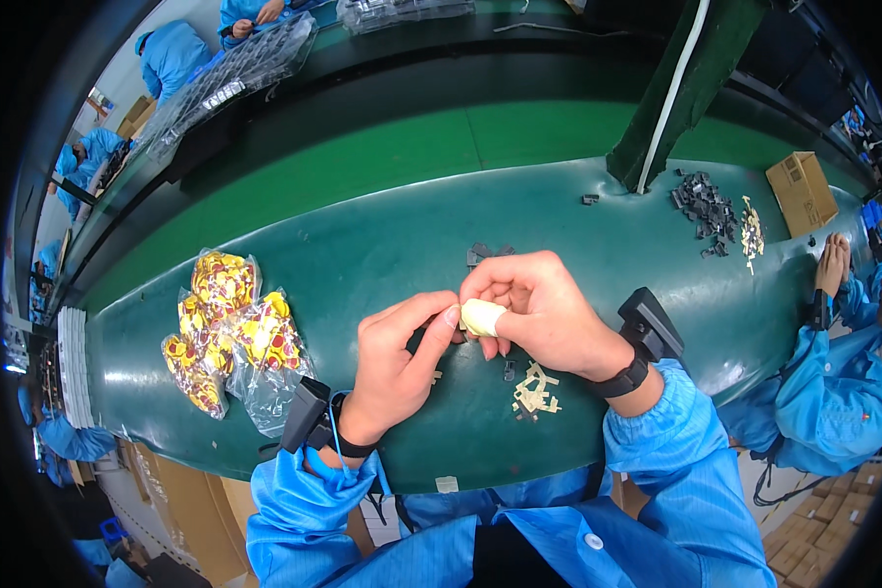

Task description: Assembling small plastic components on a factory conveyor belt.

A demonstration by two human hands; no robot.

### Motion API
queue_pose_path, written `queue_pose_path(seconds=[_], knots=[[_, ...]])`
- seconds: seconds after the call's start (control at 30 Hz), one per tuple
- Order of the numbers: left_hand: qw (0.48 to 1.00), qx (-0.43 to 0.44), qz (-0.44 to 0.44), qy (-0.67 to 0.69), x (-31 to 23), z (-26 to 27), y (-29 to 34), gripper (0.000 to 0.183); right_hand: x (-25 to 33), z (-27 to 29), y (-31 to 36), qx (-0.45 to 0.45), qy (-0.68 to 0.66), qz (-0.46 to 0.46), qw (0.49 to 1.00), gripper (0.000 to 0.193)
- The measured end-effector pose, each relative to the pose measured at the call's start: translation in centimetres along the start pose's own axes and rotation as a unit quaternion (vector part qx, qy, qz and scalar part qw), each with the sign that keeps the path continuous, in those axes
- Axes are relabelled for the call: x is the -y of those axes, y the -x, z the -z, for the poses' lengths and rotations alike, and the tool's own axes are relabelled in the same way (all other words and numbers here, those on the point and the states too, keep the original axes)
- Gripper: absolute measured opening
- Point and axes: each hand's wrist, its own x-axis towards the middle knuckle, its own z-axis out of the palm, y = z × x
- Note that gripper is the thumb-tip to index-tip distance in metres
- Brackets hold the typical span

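Note:
Both my hands meet above the green tabletop (pixel 402 235), fingertips close together. My left hand (pixel 392 363) is closed in a pinch, thumb against forefinger. My right hand (pixel 549 312) curls its fingers inward, with a pale yellow finger cot (pixel 483 317) over the thumb. Whatever small thing lies between the fingertips is hidden by them. Just beyond the hands sits a small group of dark grey pieces (pixel 482 254), partly covered. Nearer to me, below the right hand, are a loose pile of cream-coloured strips (pixel 533 394) and a small dark piece (pixel 510 369).
Clear plastic bags of yellow and red pieces (pixel 233 328) lie on the left. At the far right are a black heap of parts (pixel 706 208), cream strips (pixel 751 235) and an open cardboard box (pixel 801 194). A green post (pixel 681 93) rises behind. A co-worker (pixel 838 392) sits right.

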Motion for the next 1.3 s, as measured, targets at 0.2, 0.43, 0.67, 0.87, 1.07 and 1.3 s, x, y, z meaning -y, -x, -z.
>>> queue_pose_path(seconds=[0.2,0.43,0.67,0.87,1.07,1.3], knots=[[0.996,0.02,0.052,0.072,0.1,0.3,0.1,0.015,0.2,0.0,0.1,0.01,0.014,0.005,1.0,0.006],[0.994,0.018,0.06,0.095,0.1,0.2,0.1,0.014,0.5,-0.1,0.2,0.011,0.002,0.007,1.0,0.008],[0.996,0.022,0.053,0.07,-0.2,0.2,-0.1,0.013,0.7,0.0,0.2,0.01,0.01,0.015,1.0,0.005],[0.997,0.01,0.049,0.065,0.0,0.0,0.1,0.012,0.6,-0.1,0.3,0.008,0.018,0.015,1.0,0.006],[0.999,0.001,0.034,0.03,0.0,0.3,0.2,0.01,0.5,-0.3,0.3,0.01,0.023,0.021,0.999,0.006],[0.995,0.051,0.09,-0.005,-0.7,2.7,-0.6,0.011,0.4,0.3,0.0,-0.024,-0.004,0.025,0.999,0.007]])
